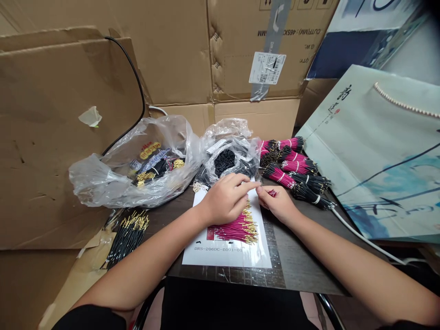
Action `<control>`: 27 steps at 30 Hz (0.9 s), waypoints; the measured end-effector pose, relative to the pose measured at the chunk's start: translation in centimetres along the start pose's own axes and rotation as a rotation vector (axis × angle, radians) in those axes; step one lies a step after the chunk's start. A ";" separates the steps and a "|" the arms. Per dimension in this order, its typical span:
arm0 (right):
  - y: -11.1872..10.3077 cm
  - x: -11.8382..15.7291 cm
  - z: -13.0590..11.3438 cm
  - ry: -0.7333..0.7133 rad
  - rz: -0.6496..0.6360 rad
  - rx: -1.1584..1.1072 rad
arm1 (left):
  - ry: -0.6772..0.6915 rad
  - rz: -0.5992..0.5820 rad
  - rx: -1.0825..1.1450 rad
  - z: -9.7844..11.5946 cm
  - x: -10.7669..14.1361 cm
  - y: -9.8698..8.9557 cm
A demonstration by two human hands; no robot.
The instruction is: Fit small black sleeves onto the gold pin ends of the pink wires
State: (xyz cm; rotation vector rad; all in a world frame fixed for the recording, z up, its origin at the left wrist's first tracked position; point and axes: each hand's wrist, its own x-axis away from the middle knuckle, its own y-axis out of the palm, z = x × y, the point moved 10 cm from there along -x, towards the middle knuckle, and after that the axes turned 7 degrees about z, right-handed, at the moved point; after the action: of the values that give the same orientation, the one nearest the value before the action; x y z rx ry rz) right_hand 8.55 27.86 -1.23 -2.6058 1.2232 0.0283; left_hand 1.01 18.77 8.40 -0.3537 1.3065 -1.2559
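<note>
My left hand (228,197) lies over a spread of red wires (233,228) with gold terminals, on a printed white sheet (227,261). Its index finger reaches right, to the thumb tip of my right hand; the other fingers are curled, and whatever they hold is hidden. My right hand (280,205) is closed, with the ends of a bunch of red wires (272,193) showing in its grip. Just behind the hands, an open clear bag (245,151) contains small black pieces (224,161).
Tied bundles of red and black wires (295,166) lie at the right, by a pale paper bag (388,156). Leftward are a plastic bag (99,183) with wire bundles and a pile of black wires (127,238). Cardboard boxes (175,50) wall the back.
</note>
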 end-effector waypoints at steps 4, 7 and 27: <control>0.0 -0.2 0.5 0.000 0.009 0.022 | 0.093 -0.078 -0.029 2.5 -1.4 1.1; -0.1 -0.3 0.4 -0.006 0.014 0.046 | 0.122 -0.101 -0.084 2.9 -1.9 2.0; -0.4 7.4 -13.8 -1.266 0.392 0.605 | -0.577 -0.034 0.870 -0.8 0.6 3.8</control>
State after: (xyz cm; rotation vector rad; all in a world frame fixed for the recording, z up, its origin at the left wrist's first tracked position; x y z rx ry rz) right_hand 12.33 19.20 11.21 -1.2867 0.9364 1.0098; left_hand 2.02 19.99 4.75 -0.0893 0.2088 -1.4786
